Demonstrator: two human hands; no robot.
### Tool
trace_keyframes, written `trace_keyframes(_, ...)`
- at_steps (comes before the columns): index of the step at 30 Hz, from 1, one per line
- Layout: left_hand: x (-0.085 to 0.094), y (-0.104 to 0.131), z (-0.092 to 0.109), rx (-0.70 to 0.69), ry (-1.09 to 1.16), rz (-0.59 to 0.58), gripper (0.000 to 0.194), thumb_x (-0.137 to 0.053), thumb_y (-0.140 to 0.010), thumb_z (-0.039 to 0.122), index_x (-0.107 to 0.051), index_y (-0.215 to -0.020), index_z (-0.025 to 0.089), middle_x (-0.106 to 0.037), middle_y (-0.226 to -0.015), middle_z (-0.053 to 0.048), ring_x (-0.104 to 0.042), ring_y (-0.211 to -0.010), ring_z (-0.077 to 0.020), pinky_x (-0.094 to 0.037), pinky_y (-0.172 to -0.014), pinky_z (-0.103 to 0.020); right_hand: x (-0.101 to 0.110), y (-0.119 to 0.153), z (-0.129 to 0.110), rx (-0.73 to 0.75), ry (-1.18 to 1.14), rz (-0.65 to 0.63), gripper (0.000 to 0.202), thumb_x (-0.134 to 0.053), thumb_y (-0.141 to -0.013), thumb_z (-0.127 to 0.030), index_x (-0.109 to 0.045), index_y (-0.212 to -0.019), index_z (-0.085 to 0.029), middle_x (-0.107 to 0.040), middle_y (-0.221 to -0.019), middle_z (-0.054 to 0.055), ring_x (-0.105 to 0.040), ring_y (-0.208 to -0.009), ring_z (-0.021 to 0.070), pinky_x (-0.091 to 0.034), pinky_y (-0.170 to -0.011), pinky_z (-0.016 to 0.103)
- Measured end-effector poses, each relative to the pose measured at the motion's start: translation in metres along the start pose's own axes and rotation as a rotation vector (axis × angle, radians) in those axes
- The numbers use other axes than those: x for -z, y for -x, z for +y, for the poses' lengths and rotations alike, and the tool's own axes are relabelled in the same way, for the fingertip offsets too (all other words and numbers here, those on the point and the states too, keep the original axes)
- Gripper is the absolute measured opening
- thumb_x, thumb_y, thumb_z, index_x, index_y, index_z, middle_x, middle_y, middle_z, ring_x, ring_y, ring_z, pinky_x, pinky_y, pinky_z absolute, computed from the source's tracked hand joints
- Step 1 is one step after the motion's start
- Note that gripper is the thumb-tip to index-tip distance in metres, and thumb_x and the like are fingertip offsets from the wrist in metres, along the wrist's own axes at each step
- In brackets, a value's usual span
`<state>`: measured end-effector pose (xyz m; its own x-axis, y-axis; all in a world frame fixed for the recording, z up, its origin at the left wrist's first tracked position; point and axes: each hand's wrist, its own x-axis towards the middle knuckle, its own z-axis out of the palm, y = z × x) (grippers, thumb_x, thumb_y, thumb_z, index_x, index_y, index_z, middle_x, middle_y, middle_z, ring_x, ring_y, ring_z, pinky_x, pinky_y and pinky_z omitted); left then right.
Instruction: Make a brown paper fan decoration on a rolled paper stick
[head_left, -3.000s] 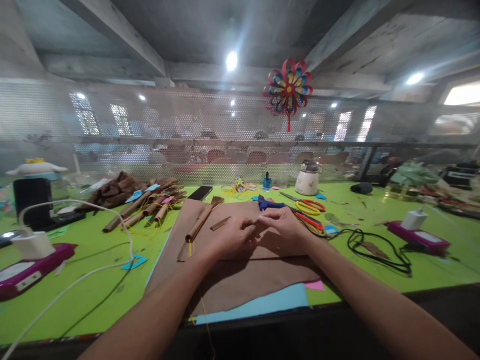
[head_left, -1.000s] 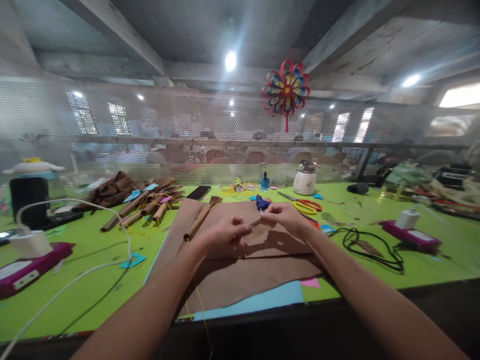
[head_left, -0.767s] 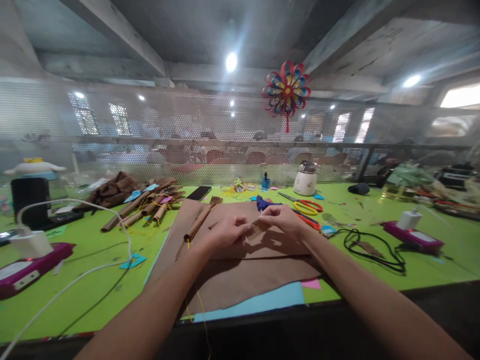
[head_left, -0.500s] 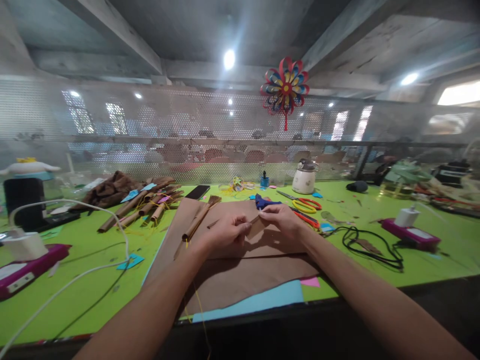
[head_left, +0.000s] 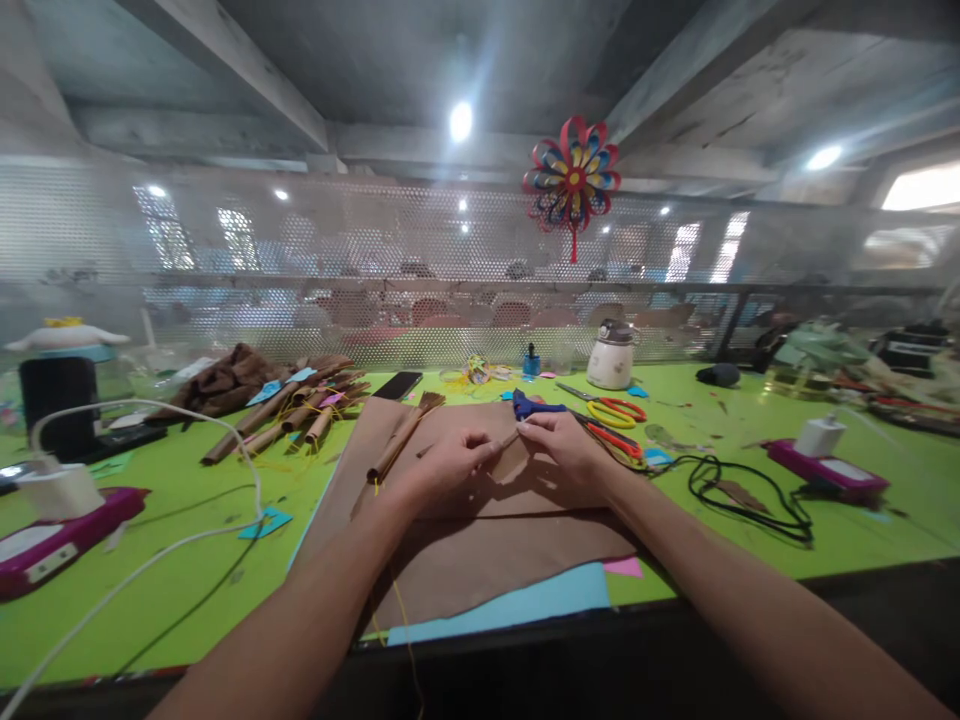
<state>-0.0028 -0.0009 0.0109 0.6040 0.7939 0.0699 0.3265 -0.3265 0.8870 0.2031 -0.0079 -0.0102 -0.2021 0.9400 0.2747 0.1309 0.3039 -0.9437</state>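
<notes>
My left hand [head_left: 456, 466] and my right hand [head_left: 568, 452] are close together over a large brown paper sheet [head_left: 480, 565]. Between their pinched fingertips runs a thin brown paper strip [head_left: 508, 440], and both hands grip it. Just behind my right hand lies a blue glue gun [head_left: 541, 406], partly hidden by that hand. To the left of my left hand, a rolled brown paper tube [head_left: 397, 447] with a frayed far end and yellow string rests on the sheet. A small brown piece sticks out beside my left knuckles.
Yellow-and-red-handled scissors [head_left: 616, 412] and an orange-handled tool [head_left: 616, 441] lie right of the glue gun. A black cable [head_left: 750, 510] coils further right. Several paper rolls [head_left: 300, 415], a phone [head_left: 398, 385] and a white jug [head_left: 610, 360] stand or lie behind. Power strips [head_left: 71, 535] flank both sides.
The view has shifted slightly. My left fingers have moved a little along the strip and straightened; my right hand keeps its pinch in nearly the same place.
</notes>
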Motion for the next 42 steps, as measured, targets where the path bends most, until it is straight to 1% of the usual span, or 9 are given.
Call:
trace_keyframes(6,0.008,-0.004,-0.003,-0.025,-0.008,0.042,0.029,-0.057,-0.081,0.042,-0.055,-0.065,0.018,-0.048,-0.059,0.001,-0.039,-0.057,-0.0116,-0.028,-0.055,-0.027,-0.002,0.004,-0.019,0.033,-0.220,-0.021,0.041,-0.070,-0.071,-0.049,-0.052,-0.056,-0.016,-0.042,-0.057,-0.004,-0.041,-0.056,0.0101,-0.041,-0.058,0.026)
trace_keyframes(11,0.008,0.000,0.000,-0.047,0.227,-0.012,0.025,-0.065,-0.078,0.039,-0.059,-0.073,0.016,-0.051,-0.065,0.001,-0.043,-0.061,-0.0103,-0.032,-0.060,-0.025,0.007,0.002,-0.018,0.012,-0.489,-0.001,0.031,-0.073,-0.070,-0.045,-0.071,-0.083,-0.016,-0.063,-0.084,0.005,-0.055,-0.073,0.0150,-0.048,-0.063,0.028)
trace_keyframes(15,0.002,0.002,0.000,-0.013,0.458,-0.145,0.023,-0.071,-0.076,0.034,-0.063,-0.081,0.013,-0.057,-0.075,-0.001,-0.045,-0.064,-0.0096,-0.034,-0.062,-0.024,0.008,0.005,-0.018,-0.007,-0.424,-0.183,0.037,-0.081,-0.065,-0.030,-0.072,-0.099,-0.018,-0.068,-0.081,0.003,-0.059,-0.071,0.0135,-0.047,-0.068,0.027)
trace_keyframes(18,-0.001,0.002,-0.004,0.016,0.553,-0.245,0.022,-0.072,-0.075,0.030,-0.066,-0.086,0.012,-0.060,-0.079,-0.003,-0.046,-0.064,-0.0094,-0.035,-0.062,-0.024,0.004,0.009,-0.019,0.031,-0.323,-0.347,0.030,-0.080,-0.067,-0.030,-0.073,-0.091,-0.015,-0.069,-0.078,0.004,-0.061,-0.071,0.0149,-0.048,-0.072,0.030)
trace_keyframes(25,-0.009,0.002,-0.004,0.025,0.628,-0.313,0.022,-0.071,-0.074,0.028,-0.069,-0.086,0.010,-0.060,-0.074,-0.005,-0.051,-0.066,-0.0110,-0.040,-0.066,-0.025,0.002,0.012,-0.025,0.144,-0.197,-0.359,0.021,-0.076,-0.073,-0.032,-0.071,-0.081,-0.014,-0.065,-0.074,0.003,-0.058,-0.070,0.0135,-0.046,-0.071,0.028)
trace_keyframes(28,-0.011,0.000,-0.006,0.012,0.610,-0.278,0.021,-0.069,-0.075,0.028,-0.070,-0.087,0.011,-0.064,-0.080,-0.007,-0.055,-0.071,-0.0135,-0.043,-0.067,-0.026,0.001,0.010,-0.023,0.149,-0.148,-0.278,0.023,-0.074,-0.074,-0.036,-0.067,-0.077,-0.014,-0.061,-0.071,0.001,-0.055,-0.066,0.0129,-0.044,-0.069,0.028)
trace_keyframes(31,-0.006,-0.005,-0.009,0.018,0.576,-0.163,0.021,-0.069,-0.073,0.027,-0.069,-0.090,0.014,-0.065,-0.083,-0.007,-0.056,-0.068,-0.0131,-0.044,-0.063,-0.025,0.001,0.007,-0.017,0.133,-0.075,-0.190,0.026,-0.071,-0.076,-0.040,-0.064,-0.076,-0.015,-0.060,-0.072,0.000,-0.052,-0.066,0.0121,-0.042,-0.068,0.027)
trace_keyframes(36,0.005,-0.007,-0.004,0.008,0.524,0.127,0.036,-0.059,-0.081,0.050,-0.066,-0.089,0.016,-0.062,-0.080,-0.005,-0.054,-0.071,-0.0146,-0.043,-0.064,-0.026,0.003,0.006,-0.016,0.058,0.132,-0.307,0.031,-0.064,-0.080,-0.048,-0.066,-0.077,-0.017,-0.061,-0.073,0.000,-0.051,-0.063,0.0123,-0.039,-0.061,0.025)
trace_keyframes(42,-0.007,0.002,0.005,-0.021,0.066,0.109,0.018,-0.063,-0.075,0.033,-0.065,-0.077,0.015,-0.055,-0.063,0.000,-0.044,-0.058,-0.0118,-0.033,-0.056,-0.026,0.000,0.011,-0.024,0.032,0.348,-0.202,0.030,-0.061,-0.081,-0.042,-0.065,-0.065,-0.017,-0.048,-0.052,-0.003,-0.036,-0.049,0.0097,-0.025,-0.049,0.025)
